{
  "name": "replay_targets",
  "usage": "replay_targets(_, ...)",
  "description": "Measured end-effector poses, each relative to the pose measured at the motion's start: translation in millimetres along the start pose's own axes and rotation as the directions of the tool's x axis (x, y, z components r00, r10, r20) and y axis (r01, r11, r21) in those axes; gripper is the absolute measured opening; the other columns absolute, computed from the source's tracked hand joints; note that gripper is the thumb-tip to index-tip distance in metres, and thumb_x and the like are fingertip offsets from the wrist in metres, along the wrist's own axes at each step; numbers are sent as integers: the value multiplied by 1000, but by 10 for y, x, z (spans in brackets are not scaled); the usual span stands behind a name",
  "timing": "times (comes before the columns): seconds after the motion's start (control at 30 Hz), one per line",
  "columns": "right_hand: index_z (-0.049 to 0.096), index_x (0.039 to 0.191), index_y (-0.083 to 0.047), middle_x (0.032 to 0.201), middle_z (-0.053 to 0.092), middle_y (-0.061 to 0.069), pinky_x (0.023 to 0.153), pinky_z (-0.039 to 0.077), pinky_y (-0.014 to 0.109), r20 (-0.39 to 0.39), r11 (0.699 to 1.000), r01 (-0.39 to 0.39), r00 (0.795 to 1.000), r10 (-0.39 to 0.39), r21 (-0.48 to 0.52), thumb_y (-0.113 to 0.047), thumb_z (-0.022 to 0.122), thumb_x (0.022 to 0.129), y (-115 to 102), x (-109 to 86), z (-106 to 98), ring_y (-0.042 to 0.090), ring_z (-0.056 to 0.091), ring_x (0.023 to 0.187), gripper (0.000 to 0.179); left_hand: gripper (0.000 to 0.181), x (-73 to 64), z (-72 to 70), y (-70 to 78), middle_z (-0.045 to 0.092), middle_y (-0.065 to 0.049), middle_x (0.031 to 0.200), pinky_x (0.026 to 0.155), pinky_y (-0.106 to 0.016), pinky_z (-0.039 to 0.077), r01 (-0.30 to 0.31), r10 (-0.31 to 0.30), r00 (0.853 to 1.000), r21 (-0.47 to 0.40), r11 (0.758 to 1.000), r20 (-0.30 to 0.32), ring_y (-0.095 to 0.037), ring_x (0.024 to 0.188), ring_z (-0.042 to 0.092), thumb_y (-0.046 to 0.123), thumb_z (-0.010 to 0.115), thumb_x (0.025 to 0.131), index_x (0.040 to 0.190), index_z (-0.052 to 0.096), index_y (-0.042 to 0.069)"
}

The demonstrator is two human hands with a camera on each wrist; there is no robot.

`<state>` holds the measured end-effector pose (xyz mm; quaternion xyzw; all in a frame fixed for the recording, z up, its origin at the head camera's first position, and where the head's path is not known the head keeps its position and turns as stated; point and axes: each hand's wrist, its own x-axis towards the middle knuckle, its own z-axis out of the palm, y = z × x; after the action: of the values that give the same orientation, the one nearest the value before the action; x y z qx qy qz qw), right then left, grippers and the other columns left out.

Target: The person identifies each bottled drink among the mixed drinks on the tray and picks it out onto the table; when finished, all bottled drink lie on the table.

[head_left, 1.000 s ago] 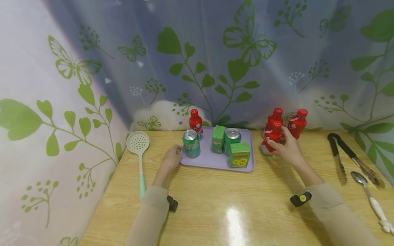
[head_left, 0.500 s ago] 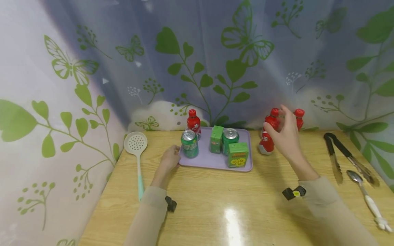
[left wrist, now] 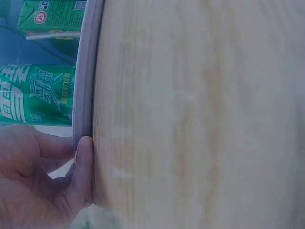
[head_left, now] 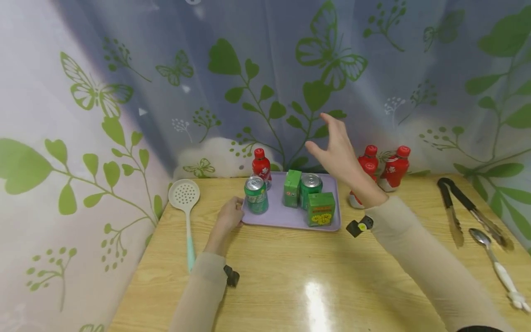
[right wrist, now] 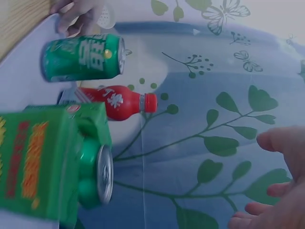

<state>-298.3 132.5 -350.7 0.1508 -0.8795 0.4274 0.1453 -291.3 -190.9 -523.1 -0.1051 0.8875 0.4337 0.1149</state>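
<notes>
My left hand (head_left: 229, 216) pinches the left rim of a lilac tray (head_left: 277, 216) between thumb and fingers. On the tray stand a green soda can (head_left: 256, 198) near that hand, a red-capped bottle (head_left: 261, 166) behind it, a slim green drink carton (head_left: 292, 190), a second green can (head_left: 311, 183) and a wider carton with yellow flowers (head_left: 321, 213). My right hand (head_left: 338, 147) is raised in the air, fingers and thumb spread, holding nothing. Seen from the right wrist, this hand (right wrist: 281, 191) is apart from the drinks. Red bottles (head_left: 394, 173) stand right of the tray, partly behind the forearm.
A white slotted skimmer (head_left: 184, 196) with a mint handle lies at the left. Black-handled tongs (head_left: 458, 196) and a spoon (head_left: 498, 267) with a white handle lie at the right. A printed curtain (head_left: 265, 92) hangs close behind the table.
My right hand has let go of a red bottle beside the tray, then risen and moved left towards the tray. My left hand stays at the tray's rim.
</notes>
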Motion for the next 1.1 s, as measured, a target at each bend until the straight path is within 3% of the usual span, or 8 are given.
replay_targets(0.23,11,170,-15,175,16,17,129,31,64,148,997,-70,987,67,17,-47,64,101,-86,270,286,38,24,161,93,50,-35,3,10,63,-17,115,58,-17,55,-25,25,1000,-7,1000,-2,-15,75,59,-1,54,98,147,53,6)
replay_targets(0.5,7,171,-21,175,13,20,127,34,65,234,980,-194,952,199,-43,-55,64,99,-62,415,658,42,26,160,98,49,-4,9,2,61,-17,119,59,-18,57,-10,10,1000,-16,1000,7,-15,79,59,-1,54,99,147,53,7)
replay_targets(0.8,13,170,-19,173,19,20,127,33,67,245,962,-209,937,248,-175,-61,64,96,-74,499,1018,45,20,160,99,50,-28,12,-18,59,-13,106,57,-17,55,-36,36,999,-17,999,-11,-14,73,57,-3,55,96,146,54,5)
replay_targets(1.1,16,169,-11,170,24,27,133,21,66,302,951,-198,915,266,-237,-60,64,97,-73,542,1289,47,23,159,100,49,-57,0,2,62,-18,116,56,-17,55,-47,47,999,-6,999,-21,-14,73,58,-3,55,96,144,55,3)
